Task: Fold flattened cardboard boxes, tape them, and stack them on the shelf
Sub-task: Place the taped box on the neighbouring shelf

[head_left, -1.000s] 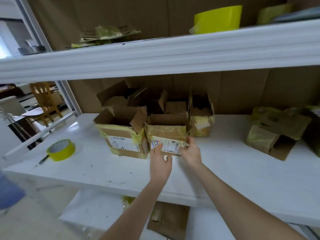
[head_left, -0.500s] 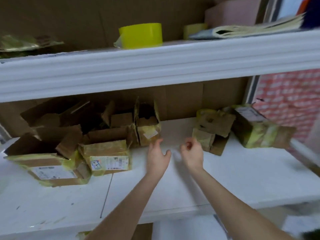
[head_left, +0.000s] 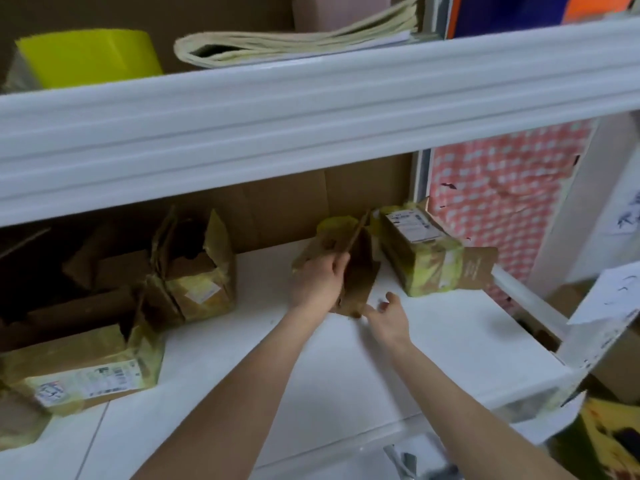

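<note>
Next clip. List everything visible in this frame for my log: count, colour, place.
held cardboard box: one, brown with yellow tape, lower shelf level, centre
labelled box: one, brown, yellow-taped, just right of it
open boxes: at least three, brown, yellow-taped, lower level, left
tape roll: one, yellow, upper level, left
folded paper stack: one, cream, upper level, centre
shelf: one, white, two levels showing
checked sheet: one, red and white, behind at right
left hand: grips the held cardboard box's flap
right hand: fingers relaxed, by its near corner

Soft even daylight, slight motion blur, wide-angle bending at edges.
</note>
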